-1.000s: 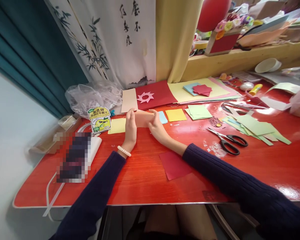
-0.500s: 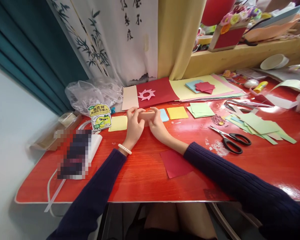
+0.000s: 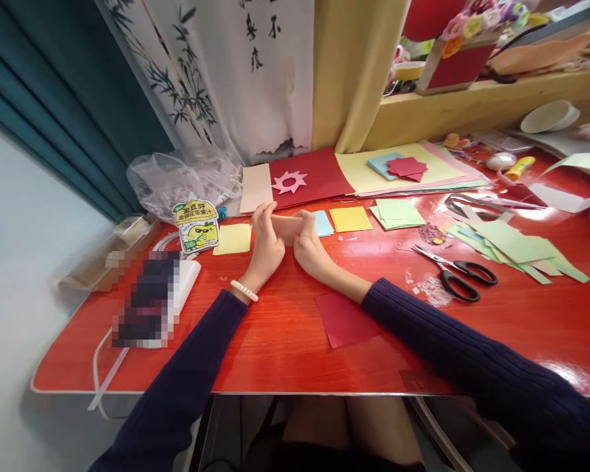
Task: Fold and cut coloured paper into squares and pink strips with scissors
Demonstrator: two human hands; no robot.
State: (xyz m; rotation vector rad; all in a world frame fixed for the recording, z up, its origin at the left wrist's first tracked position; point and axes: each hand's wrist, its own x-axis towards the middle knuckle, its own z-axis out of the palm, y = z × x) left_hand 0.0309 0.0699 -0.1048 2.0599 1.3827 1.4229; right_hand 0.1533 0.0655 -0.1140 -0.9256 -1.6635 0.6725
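Between the fingers of our left hand [image 3: 269, 248] and our right hand [image 3: 313, 250] we hold a peach-coloured paper [image 3: 288, 227], gripped at its two ends, its face spanning the gap between the hands; whether its lower edge meets the desk [image 3: 275, 357] we cannot tell. We judge it next to weightless and easily bent, with just enough body to stand between two grips, likely dry rather than slippery, and quick to crease or tear if we press hard or pull its ends apart. The ends seem the best places to take it, lightly and evenly, leaving the middle free. The desk is red and glossy, so loose sheets may slide on it. Nearer our body than the fingers lies a dark-red square [image 3: 344, 322], partly hidden by our right sleeve [image 3: 447, 334]. Well to the right of the fingers rest black-handled scissors [image 3: 445, 261]. Roughly level with the fingertips, a pale-yellow paper [image 3: 233, 239] lies on the left; on the right come light-blue papers [image 3: 324, 224], an orange-yellow stack [image 3: 351, 219] and a pale-green stack [image 3: 398, 214]. Beyond the fingers, a pink pointed ring [image 3: 299, 181] sits on a large red sheet [image 3: 324, 174]. Farther still, a white cloth [image 3: 250, 108] painted with bamboo hangs between a teal curtain [image 3: 69, 78] and a yellow curtain [image 3: 354, 65].
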